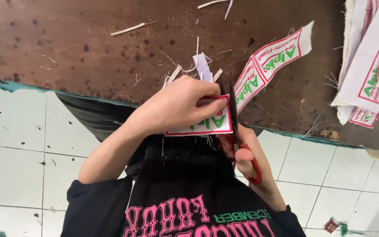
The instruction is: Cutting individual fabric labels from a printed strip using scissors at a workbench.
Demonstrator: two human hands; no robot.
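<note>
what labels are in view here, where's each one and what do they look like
Held label: in left hand, white, red border, green print.
Label strip: beyond the scissors, over the brown table, same colours.
Label pile: right edge of table, same colours.

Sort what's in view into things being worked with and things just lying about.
In use:
left hand holding the white label strip
right hand working the red-handled scissors

Lying about:
stack of labels at the right
offcut slivers on the brown table
scraps on the tiled floor
</note>
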